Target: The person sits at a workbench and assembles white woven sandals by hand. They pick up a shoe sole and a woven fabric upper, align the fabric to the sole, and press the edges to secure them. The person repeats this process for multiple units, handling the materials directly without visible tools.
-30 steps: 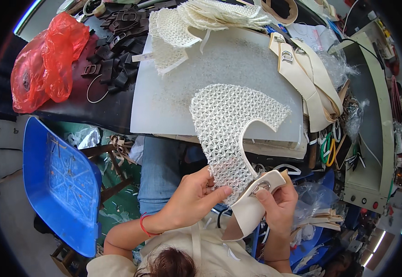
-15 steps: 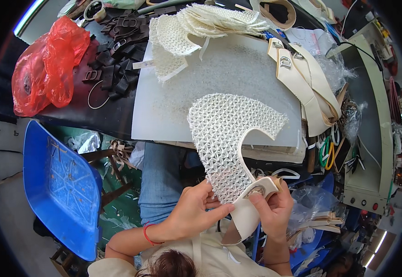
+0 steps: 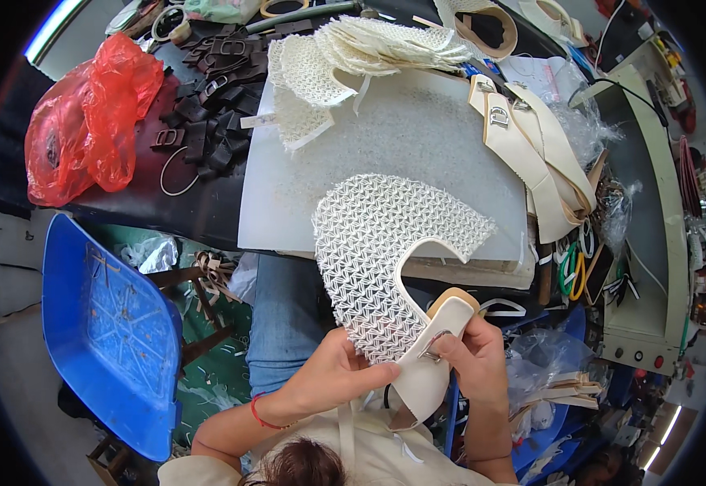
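Observation:
A cream woven shoe-upper piece (image 3: 369, 259) with a curved, bound cutout stands out from my hands over the front of the white board (image 3: 418, 146). My left hand (image 3: 329, 379) is closed on its lower end, thumb on top where it meets a smooth cream strap (image 3: 423, 389) with a metal buckle (image 3: 438, 344). The strap's tan underside shows at its upper end. My right hand (image 3: 476, 360) pinches the strap beside the buckle, with its thumb at the metal. Some fingertips of both hands are hidden behind the pieces.
Stacked woven pieces (image 3: 385, 44) lie at the board's far edge, with cream buckled straps (image 3: 531, 162) on its right. Dark buckled straps (image 3: 215, 97) and a red plastic bag (image 3: 94, 121) lie left. A blue tub (image 3: 114, 340) stands lower left; scissors (image 3: 572, 271) are at right.
The woven piece has shifted slightly left and down. The strap has turned, showing more of its upper end's underside, and my right hand has moved slightly up with it.

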`<state>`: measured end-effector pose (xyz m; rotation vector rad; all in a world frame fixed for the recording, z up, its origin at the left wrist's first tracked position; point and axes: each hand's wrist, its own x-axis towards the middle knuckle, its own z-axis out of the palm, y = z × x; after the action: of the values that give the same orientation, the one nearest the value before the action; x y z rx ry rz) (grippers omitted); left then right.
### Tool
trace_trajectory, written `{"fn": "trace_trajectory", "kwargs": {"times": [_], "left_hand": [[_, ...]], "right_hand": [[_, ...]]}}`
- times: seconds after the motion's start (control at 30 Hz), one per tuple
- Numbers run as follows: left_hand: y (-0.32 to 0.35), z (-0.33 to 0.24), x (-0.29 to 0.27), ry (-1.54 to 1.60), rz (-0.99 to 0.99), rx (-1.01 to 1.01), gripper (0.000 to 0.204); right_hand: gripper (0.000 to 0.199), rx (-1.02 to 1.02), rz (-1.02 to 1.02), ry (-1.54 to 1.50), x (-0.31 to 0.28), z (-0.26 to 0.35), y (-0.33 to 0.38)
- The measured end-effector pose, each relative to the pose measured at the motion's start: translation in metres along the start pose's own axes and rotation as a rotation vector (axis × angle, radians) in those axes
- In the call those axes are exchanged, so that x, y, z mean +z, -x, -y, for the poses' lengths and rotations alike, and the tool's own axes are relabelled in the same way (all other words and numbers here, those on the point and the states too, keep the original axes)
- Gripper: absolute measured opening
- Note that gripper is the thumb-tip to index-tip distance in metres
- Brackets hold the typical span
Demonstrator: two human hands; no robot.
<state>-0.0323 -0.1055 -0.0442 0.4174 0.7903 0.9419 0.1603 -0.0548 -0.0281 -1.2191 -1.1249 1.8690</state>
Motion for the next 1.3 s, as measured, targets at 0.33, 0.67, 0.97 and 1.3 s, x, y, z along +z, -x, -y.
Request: {"fn": "trace_trajectory", "kwargs": {"times": [0.33, 0.67, 0.97, 1.3], "left_hand": [[0.001, 0.003, -0.001, -0.195, -0.022, 0.021, 0.029], [-0.032, 0.004, 0.001, 0.138, -0.127, 0.019, 0.025], [-0.024, -0.039, 0.102, -0.944, 0.449, 0.884, 0.037], [-0.01, -0.093, 0.085, -0.566, 0.246, 0.887, 0.024]], "right_hand": [[0.021, -0.119, -0.073, 0.051, 0.014, 0.0, -0.01], [0.029, 0.225, -0.038, 0.546, -0.083, 0.004, 0.105], [0.026, -0.549, 0.164, 1.496, -0.022, 0.128, 0.098], [0.026, -0.788, -0.044, 0.411, 0.016, 0.139, 0.033]]}}
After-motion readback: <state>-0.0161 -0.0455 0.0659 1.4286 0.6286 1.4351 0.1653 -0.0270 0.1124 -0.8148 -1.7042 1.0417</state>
